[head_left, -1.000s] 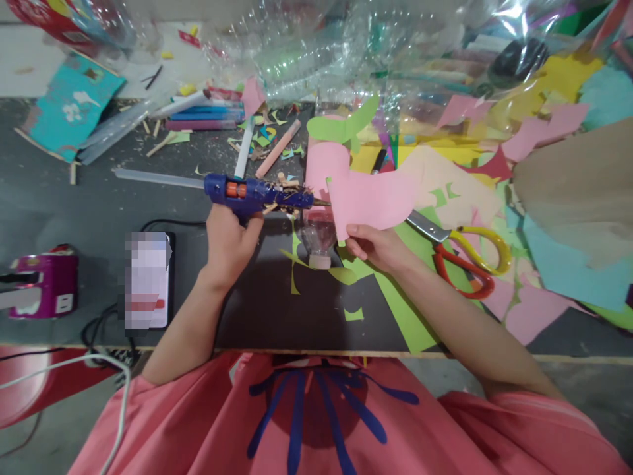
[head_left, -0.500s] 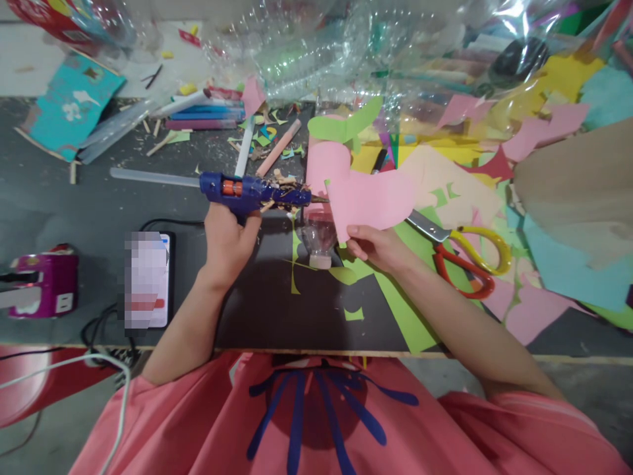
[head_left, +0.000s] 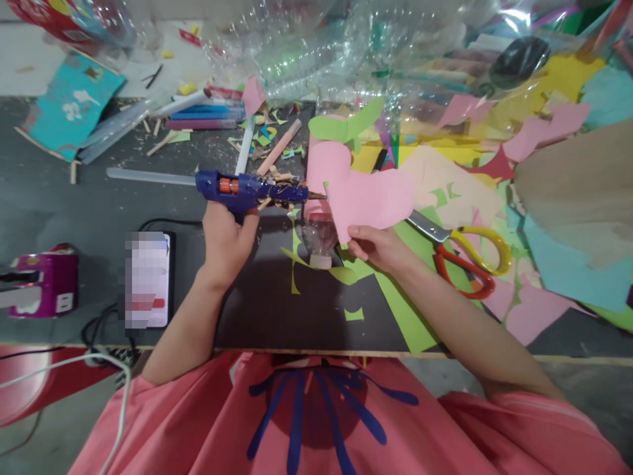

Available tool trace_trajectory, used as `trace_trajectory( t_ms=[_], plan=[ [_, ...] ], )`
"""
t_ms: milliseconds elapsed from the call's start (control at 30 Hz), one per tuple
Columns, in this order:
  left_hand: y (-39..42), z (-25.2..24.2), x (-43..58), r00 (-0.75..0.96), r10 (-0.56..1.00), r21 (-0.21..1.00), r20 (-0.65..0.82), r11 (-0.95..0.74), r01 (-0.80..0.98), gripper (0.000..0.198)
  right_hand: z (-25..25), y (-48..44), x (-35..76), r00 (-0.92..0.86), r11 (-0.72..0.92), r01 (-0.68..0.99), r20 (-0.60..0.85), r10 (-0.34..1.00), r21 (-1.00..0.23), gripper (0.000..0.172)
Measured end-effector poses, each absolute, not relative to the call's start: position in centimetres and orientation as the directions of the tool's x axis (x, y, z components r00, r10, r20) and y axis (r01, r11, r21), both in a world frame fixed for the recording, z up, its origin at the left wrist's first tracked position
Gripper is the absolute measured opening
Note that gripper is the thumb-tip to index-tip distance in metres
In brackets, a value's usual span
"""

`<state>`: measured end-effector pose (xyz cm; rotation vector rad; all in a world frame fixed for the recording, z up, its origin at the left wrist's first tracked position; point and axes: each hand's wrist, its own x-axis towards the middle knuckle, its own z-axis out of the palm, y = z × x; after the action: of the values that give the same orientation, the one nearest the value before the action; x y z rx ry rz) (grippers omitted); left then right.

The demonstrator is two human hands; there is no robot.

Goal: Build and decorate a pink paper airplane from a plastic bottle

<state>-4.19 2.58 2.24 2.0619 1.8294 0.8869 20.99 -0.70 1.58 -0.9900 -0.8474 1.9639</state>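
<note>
My left hand (head_left: 226, 239) grips a blue hot glue gun (head_left: 250, 189) with a clear glue stick (head_left: 148, 177) jutting out its back. Its nozzle points right and touches the edge of a pink paper sheet (head_left: 368, 198). My right hand (head_left: 378, 247) pinches the lower edge of that pink sheet, which wraps around a clear plastic bottle (head_left: 319, 237) lying with its neck toward me. A green paper leaf shape (head_left: 346, 125) sits on top of the pink wrap.
Red and yellow scissors (head_left: 462, 254) lie right of my right hand among coloured paper scraps. A phone (head_left: 147, 280) and a magenta box (head_left: 42, 280) sit at the left near cables. Markers, glue sticks and crumpled clear plastic fill the back of the dark table (head_left: 267, 310).
The glue gun has shifted slightly left and up, its nozzle staying at the pink paper's edge. My right hand has barely moved.
</note>
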Motion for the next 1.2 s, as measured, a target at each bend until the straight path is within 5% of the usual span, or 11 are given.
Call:
trace_trajectory(
  t_ms=[1200],
  plan=[
    [2.75, 2.3, -4.18, -0.048, 0.932, 0.527, 0.359, -0.16, 0.835, 0.016, 1.88, -0.6, 20.98, -0.407, -0.501, -0.285, -0.37, 0.835, -0.817, 0.03]
  ],
)
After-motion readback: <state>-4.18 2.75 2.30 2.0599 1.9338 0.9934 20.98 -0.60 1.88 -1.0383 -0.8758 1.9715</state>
